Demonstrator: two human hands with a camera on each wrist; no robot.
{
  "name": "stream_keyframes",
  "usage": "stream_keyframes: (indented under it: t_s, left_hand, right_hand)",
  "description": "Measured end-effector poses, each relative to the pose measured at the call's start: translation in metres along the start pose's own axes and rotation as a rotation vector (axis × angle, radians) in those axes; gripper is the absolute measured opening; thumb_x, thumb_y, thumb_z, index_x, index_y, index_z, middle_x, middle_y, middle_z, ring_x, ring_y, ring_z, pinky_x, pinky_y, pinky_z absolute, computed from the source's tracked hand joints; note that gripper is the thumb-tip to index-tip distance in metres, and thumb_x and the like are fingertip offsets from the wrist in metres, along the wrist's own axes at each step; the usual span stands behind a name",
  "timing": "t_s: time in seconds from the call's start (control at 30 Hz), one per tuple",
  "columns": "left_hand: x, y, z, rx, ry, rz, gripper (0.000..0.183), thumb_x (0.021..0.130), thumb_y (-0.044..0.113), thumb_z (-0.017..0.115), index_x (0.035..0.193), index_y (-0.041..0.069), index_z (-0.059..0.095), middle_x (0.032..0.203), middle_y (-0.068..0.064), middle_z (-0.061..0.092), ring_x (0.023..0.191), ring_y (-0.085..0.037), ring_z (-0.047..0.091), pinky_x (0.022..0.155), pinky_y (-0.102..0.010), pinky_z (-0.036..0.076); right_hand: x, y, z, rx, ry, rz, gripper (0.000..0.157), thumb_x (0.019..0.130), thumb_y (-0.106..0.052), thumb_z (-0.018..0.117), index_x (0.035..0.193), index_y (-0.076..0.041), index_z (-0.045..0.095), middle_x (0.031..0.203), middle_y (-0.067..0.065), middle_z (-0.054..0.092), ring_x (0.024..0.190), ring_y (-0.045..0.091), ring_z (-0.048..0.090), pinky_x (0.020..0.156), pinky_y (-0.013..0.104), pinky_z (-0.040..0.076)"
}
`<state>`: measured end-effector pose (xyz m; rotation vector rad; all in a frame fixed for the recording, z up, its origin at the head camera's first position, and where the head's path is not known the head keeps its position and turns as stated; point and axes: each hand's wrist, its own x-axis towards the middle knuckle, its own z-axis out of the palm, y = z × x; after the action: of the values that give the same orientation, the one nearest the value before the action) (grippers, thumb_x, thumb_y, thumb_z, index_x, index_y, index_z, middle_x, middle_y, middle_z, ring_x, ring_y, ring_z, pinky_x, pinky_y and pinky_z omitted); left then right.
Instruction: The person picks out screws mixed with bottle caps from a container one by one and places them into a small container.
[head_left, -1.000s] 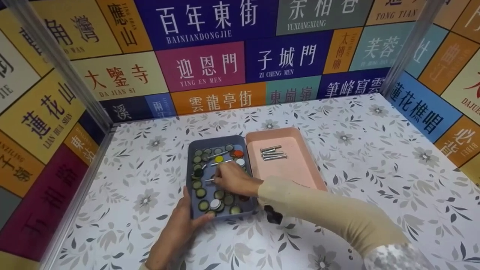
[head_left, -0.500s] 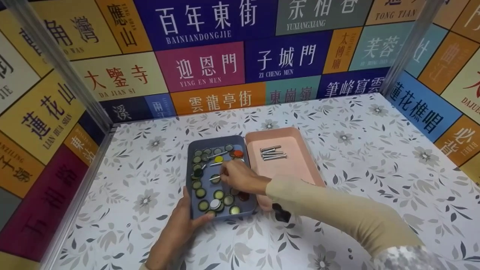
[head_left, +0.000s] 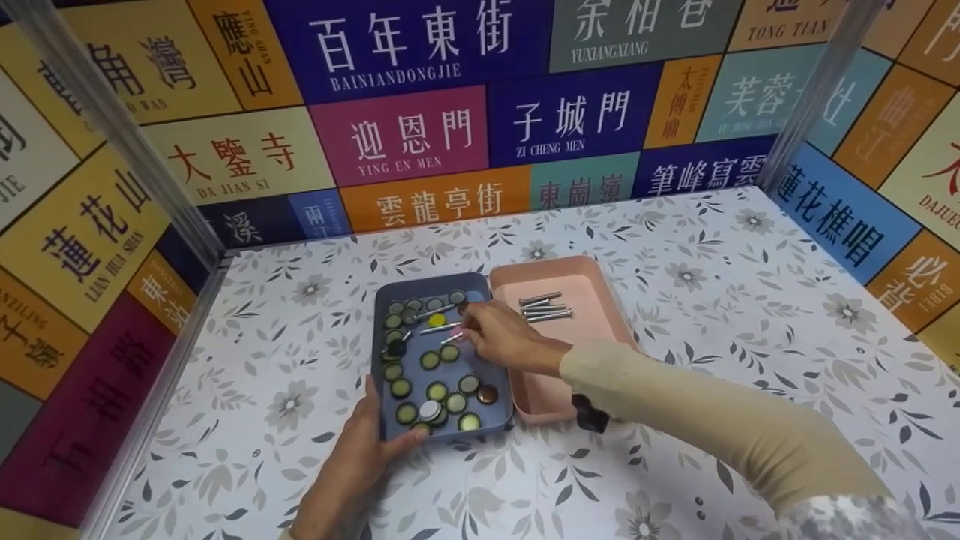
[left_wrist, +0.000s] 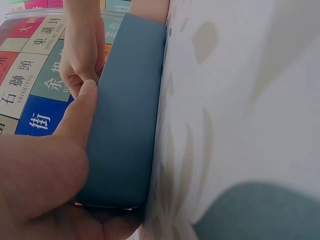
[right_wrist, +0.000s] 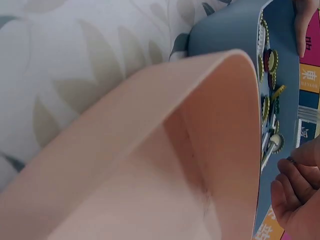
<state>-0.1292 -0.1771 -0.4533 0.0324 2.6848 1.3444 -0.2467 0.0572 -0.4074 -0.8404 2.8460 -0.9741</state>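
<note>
In the head view my left hand (head_left: 356, 442) grips the near left corner of the blue-grey tray (head_left: 487, 429). The left wrist view has its thumb on the rim and its other fingers lower, at the tray's wall (left_wrist: 125, 110). My right hand (head_left: 504, 334) is over the tray's right side and pinches a silver screw (head_left: 451, 338), whose shaft points left. Bottle caps (head_left: 436, 391) lie scattered in the tray, mostly hollow side up. Other screws (head_left: 439, 328) lie near its far end. The right wrist view catches the right hand's curled fingers (right_wrist: 295, 185) beside the caps.
Touching the blue-grey tray on the right is a pink tray (head_left: 619, 300) with several silver screws (head_left: 546, 309) in it. Both stand on a flower-patterned tabletop (head_left: 720, 300). Panels with printed place names (head_left: 420, 135) enclose the back and sides.
My right hand has moved right and slightly away across the tray with the screw, uncovering caps and a brown one near the tray's right side. The left hand stays put.
</note>
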Motion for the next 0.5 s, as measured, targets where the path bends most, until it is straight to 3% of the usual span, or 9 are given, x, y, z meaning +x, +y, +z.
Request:
stream_keyframes:
  t_s: [0.23, 0.5]
  left_hand:
    - [-0.001, 0.000, 0.001, -0.014, -0.007, -0.004, 0.125, 0.078, 0.040, 0.083, 0.158, -0.005, -0.002, 0.161, -0.031, 0.023, 0.151, -0.045, 0.022, 0.125, -0.056, 0.015]
    - [0.000, 0.001, -0.001, 0.047, -0.015, -0.047, 0.125, 0.080, 0.043, 0.081, 0.158, -0.006, -0.003, 0.159, -0.034, 0.024, 0.149, -0.047, 0.026, 0.123, -0.056, 0.021]
  right_hand:
    - [-0.004, 0.010, -0.012, -0.011, 0.032, 0.055, 0.017, 0.092, -0.001, 0.059, 0.107, 0.001, 0.066, 0.100, 0.014, 0.068, 0.098, 0.028, 0.061, 0.087, 0.041, 0.054]
    - [-0.009, 0.020, -0.021, -0.011, 0.072, 0.046, 0.014, 0.093, -0.002, 0.060, 0.105, 0.002, 0.066, 0.097, 0.015, 0.069, 0.096, 0.030, 0.061, 0.086, 0.045, 0.052]
